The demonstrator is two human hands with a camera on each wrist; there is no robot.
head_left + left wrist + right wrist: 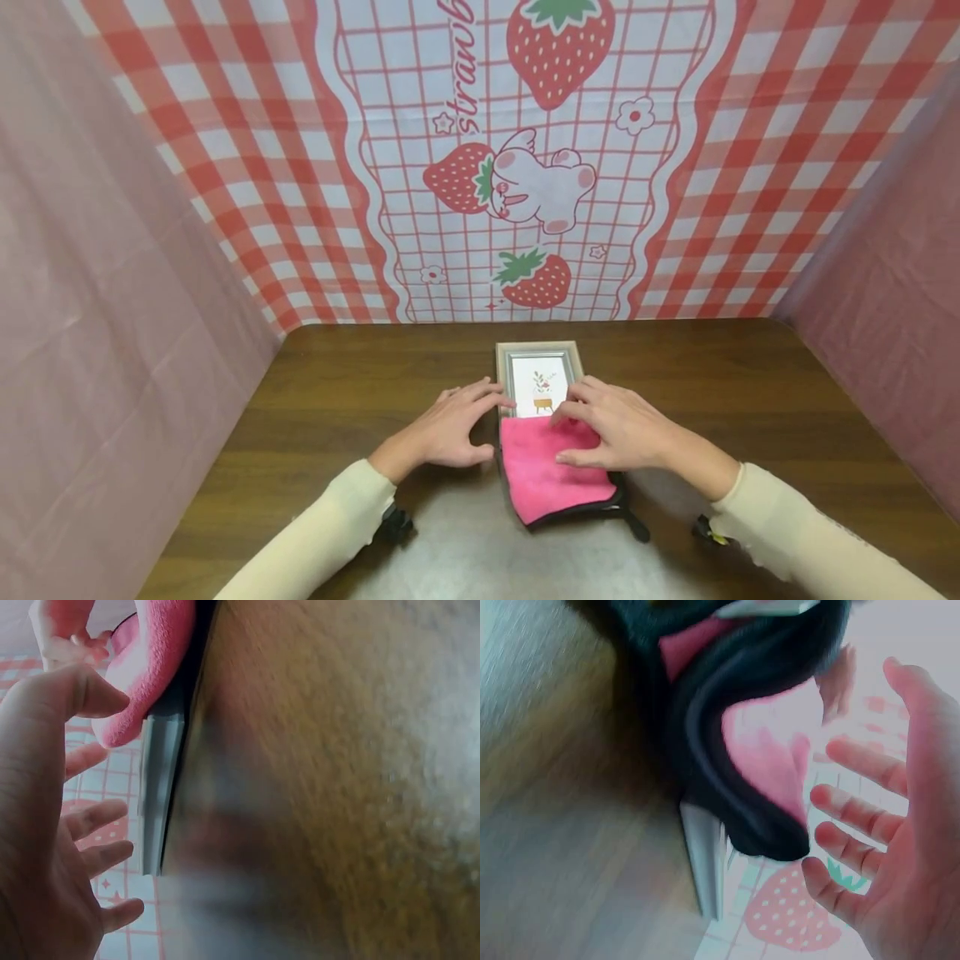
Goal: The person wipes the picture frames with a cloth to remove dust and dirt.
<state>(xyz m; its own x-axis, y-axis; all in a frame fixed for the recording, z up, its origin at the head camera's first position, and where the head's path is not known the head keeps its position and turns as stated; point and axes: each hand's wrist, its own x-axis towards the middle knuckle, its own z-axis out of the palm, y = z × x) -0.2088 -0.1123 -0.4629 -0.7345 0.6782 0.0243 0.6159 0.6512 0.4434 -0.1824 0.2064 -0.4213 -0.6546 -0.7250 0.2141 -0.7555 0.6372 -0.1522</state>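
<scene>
A light-wood picture frame [504, 358] lies flat on the table, a small plant drawing showing behind its glazing. Over its lower half sits a pink fleecy cloth [551, 471] with black edging. A black tab-like piece [637, 527] sticks out at the cloth's near right corner. My left hand [453, 425] is at the frame's left side, fingers spread and gently bent. Above the cloth's right part hovers my right hand [626, 425], fingers loosely curved. In the right wrist view thick black edging [697, 720] curls up, apart from the right hand's fingers [855, 810].
The brown wooden table [337, 375] extends around the frame, with a pale glare near its front. Behind stands a red-and-white strawberry-print cloth [480, 167]. Pink curtains [112, 292] hang on both sides. Dark wrist-worn devices [396, 525] sit under the sleeves.
</scene>
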